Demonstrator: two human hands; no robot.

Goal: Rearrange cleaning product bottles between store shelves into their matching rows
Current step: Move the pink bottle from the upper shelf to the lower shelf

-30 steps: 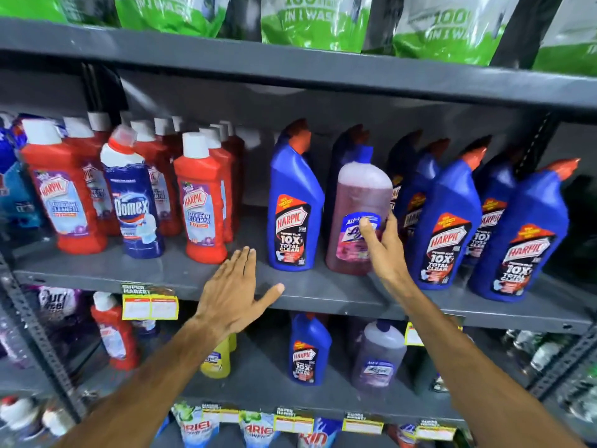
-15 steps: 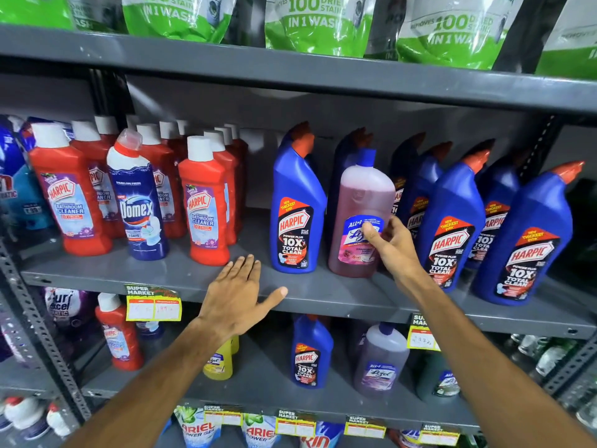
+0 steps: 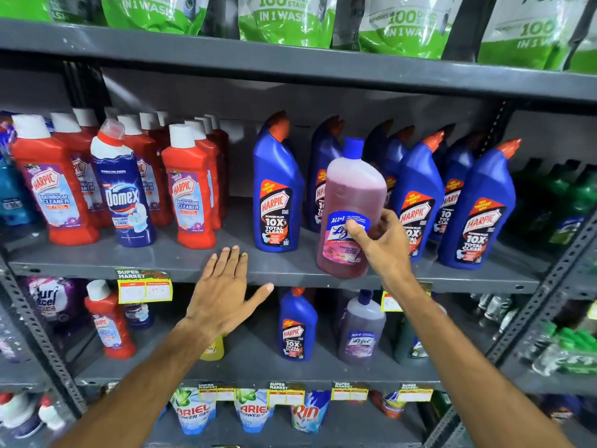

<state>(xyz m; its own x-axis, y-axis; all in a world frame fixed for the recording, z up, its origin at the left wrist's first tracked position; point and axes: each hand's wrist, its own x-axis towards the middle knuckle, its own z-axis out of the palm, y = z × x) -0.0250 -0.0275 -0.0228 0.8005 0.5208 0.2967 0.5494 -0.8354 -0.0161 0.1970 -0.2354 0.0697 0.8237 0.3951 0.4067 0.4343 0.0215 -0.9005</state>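
Right hand around pink-liquid bottle

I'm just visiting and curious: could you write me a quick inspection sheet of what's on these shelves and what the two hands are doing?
Surface: grey metal middle shelf, with price tags on its front edge.
Job's things: pink Lizol bottle tilted and lifted among the blue Harpic bottles; a purple Lizol bottle stands on the shelf below.
Clutter: a Domex bottle stands among the red Harpic bottles.
Grippers: right hand grips the pink bottle; left hand open, empty, at the shelf edge.
Cables: nothing seen.
Surroundings: green detergent pouches above, Ariel pouches at the bottom.
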